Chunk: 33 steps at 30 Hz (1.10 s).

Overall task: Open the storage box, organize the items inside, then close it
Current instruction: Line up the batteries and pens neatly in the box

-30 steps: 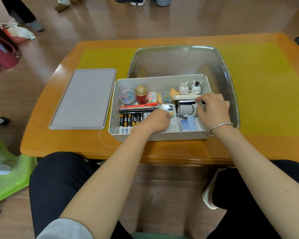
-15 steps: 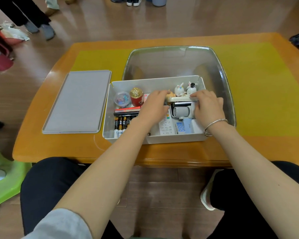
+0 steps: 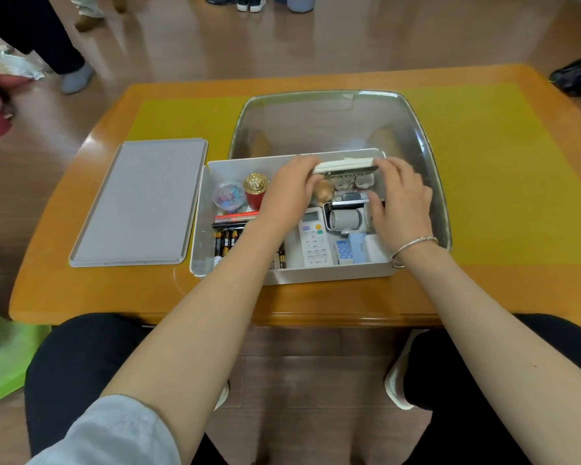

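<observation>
The white storage box [image 3: 202, 250] sits open at the table's near edge, and its grey lid [image 3: 138, 203] lies flat to its left. My left hand [image 3: 287, 193] and my right hand [image 3: 401, 199] each grip one end of a flat cream-coloured bar [image 3: 344, 164], lifted above the box's back row. Below it are small white figurines [image 3: 354, 182] and a brown-headed doll [image 3: 322, 193]. Inside lie batteries [image 3: 225, 241], a red pen [image 3: 237, 217], a red jar with a gold top [image 3: 255, 191], a clear tub of clips [image 3: 228, 196], a white remote [image 3: 314, 238], a grey cylinder device [image 3: 344, 219] and a blue dotted pack [image 3: 343, 252].
A large clear plastic tub [image 3: 332, 119] stands behind and around the storage box. A yellow mat [image 3: 503, 169] covers the orange table [image 3: 114, 297]. A green stool [image 3: 4, 360] stands at the lower left. People's legs and shoes are on the floor beyond the table.
Both hands moved from the box's front to its back row, took hold of the cream bar by its ends and raised it off the figurines.
</observation>
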### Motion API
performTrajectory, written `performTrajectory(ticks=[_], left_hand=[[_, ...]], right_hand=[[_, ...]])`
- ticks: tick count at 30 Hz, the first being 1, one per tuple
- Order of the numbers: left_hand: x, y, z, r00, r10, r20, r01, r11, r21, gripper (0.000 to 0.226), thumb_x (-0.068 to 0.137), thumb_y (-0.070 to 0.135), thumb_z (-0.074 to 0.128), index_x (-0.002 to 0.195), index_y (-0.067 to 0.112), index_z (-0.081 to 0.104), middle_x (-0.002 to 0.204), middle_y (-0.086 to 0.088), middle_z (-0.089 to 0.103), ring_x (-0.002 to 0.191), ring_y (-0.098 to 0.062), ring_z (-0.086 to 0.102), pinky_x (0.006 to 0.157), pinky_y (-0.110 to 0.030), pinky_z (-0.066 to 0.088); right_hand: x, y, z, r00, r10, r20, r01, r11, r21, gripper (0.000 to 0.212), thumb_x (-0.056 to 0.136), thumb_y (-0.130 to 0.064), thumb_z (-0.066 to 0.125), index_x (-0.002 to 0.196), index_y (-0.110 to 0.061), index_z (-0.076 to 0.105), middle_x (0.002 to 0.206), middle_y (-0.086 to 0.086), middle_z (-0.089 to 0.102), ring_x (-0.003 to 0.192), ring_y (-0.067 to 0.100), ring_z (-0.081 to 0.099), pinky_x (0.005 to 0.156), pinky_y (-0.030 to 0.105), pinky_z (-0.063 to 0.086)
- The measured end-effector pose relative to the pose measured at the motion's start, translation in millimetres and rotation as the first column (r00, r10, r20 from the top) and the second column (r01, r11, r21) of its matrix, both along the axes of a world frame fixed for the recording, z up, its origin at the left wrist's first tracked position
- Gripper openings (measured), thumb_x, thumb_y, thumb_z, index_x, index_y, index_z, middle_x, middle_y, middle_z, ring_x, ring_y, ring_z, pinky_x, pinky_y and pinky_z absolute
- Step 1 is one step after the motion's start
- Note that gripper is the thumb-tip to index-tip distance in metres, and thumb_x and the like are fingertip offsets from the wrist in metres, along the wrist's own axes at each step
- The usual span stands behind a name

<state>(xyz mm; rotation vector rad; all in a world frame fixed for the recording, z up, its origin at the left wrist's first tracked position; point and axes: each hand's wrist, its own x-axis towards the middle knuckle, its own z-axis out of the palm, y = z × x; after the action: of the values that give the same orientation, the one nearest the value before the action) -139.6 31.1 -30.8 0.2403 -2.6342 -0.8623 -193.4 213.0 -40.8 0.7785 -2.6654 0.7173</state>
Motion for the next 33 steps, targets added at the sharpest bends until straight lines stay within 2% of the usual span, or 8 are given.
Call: performTrajectory(ticks=[4, 7, 10, 16, 21, 25, 29, 33], left_hand=[[17, -13, 16, 0.995, -0.092, 0.024, 0.089, 0.991, 0.101, 0.019, 0.097, 0.018, 0.051, 0.114, 0.014, 0.061, 0.104, -0.005, 0.061, 0.094, -0.017, 0.055, 0.078, -0.026, 0.042], [31, -21, 25, 0.991, -0.134, 0.025, 0.131, 0.985, 0.109, 0.021, 0.097, 0.017, 0.053, 0.115, 0.015, 0.061, 0.103, -0.006, 0.062, 0.094, -0.019, 0.056, 0.084, -0.034, 0.046], [44, -24, 31, 0.992, -0.122, -0.016, 0.123, 0.973, 0.195, 0.022, 0.096, 0.017, 0.054, 0.117, 0.018, 0.062, 0.102, -0.001, 0.063, 0.09, -0.012, 0.058, 0.077, -0.029, 0.047], [63, -17, 31, 0.992, 0.119, 0.05, -0.126, 0.805, 0.579, 0.024, 0.096, 0.023, 0.057, 0.118, 0.017, 0.052, 0.101, -0.004, 0.069, 0.087, -0.018, 0.068, 0.076, -0.036, 0.058], [79, -16, 17, 0.989, 0.05, 0.141, -0.128, 0.77, 0.625, 0.024, 0.095, 0.023, 0.058, 0.116, 0.011, 0.056, 0.1, 0.0, 0.071, 0.082, -0.009, 0.069, 0.062, -0.021, 0.054], [84, -20, 11, 0.975, 0.073, 0.212, -0.184, 0.801, 0.57, 0.025, 0.093, 0.021, 0.061, 0.115, 0.01, 0.058, 0.093, 0.0, 0.071, 0.076, -0.005, 0.068, 0.063, -0.019, 0.053], [85, -22, 9, 0.953, 0.108, 0.282, -0.236, 0.849, 0.472, 0.017, 0.095, 0.023, 0.057, 0.11, 0.017, 0.056, 0.089, 0.005, 0.06, 0.081, -0.006, 0.057, 0.064, -0.018, 0.045], [89, -27, 13, 0.952, -0.039, 0.305, -0.098, 0.903, 0.419, 0.031, 0.098, 0.023, 0.05, 0.129, 0.022, 0.051, 0.113, 0.005, 0.057, 0.094, -0.005, 0.054, 0.062, -0.016, 0.043]], right_hand=[[-3, -4, 11, 0.996, 0.09, -0.003, -0.09, 0.996, -0.007, 0.039, 0.093, -0.028, 0.051, 0.132, -0.022, 0.048, 0.13, 0.001, 0.051, 0.121, 0.023, 0.04, 0.093, 0.034, 0.028], [-3, -13, 21, 0.977, 0.206, 0.057, -0.209, 0.975, 0.071, 0.026, 0.092, -0.033, 0.051, 0.114, -0.027, 0.063, 0.097, -0.007, 0.061, 0.1, 0.021, 0.047, 0.077, 0.029, 0.024], [4, -22, 28, 0.898, 0.333, 0.288, -0.347, 0.938, -0.003, 0.016, 0.09, -0.028, 0.057, 0.101, -0.021, 0.068, 0.081, -0.01, 0.06, 0.074, 0.007, 0.049, 0.072, 0.029, 0.037], [27, -43, 25, 0.798, 0.387, 0.462, -0.306, 0.92, -0.244, 0.016, 0.091, -0.017, 0.058, 0.094, -0.005, 0.068, 0.078, 0.011, 0.066, 0.066, 0.012, 0.053, 0.063, 0.019, 0.043], [37, -51, 17, 0.753, 0.394, 0.526, -0.275, 0.916, -0.292, 0.018, 0.093, -0.021, 0.055, 0.092, -0.008, 0.068, 0.062, 0.001, 0.058, 0.052, -0.001, 0.047, 0.058, 0.018, 0.04], [40, -54, 15, 0.741, 0.385, 0.55, -0.295, 0.923, -0.249, 0.019, 0.091, -0.021, 0.059, 0.101, -0.009, 0.068, 0.077, 0.016, 0.069, 0.061, 0.004, 0.061, 0.058, 0.018, 0.046], [35, -52, 16, 0.802, 0.313, 0.508, -0.234, 0.948, -0.214, 0.031, 0.09, -0.019, 0.06, 0.12, -0.016, 0.059, 0.093, 0.002, 0.066, 0.07, 0.007, 0.057, 0.076, 0.026, 0.048], [33, -53, 27, 0.816, 0.389, 0.427, -0.293, 0.916, -0.275, 0.046, 0.092, -0.02, 0.057, 0.136, -0.025, 0.044, 0.109, -0.005, 0.053, 0.067, 0.0, 0.048, 0.074, 0.018, 0.039]])
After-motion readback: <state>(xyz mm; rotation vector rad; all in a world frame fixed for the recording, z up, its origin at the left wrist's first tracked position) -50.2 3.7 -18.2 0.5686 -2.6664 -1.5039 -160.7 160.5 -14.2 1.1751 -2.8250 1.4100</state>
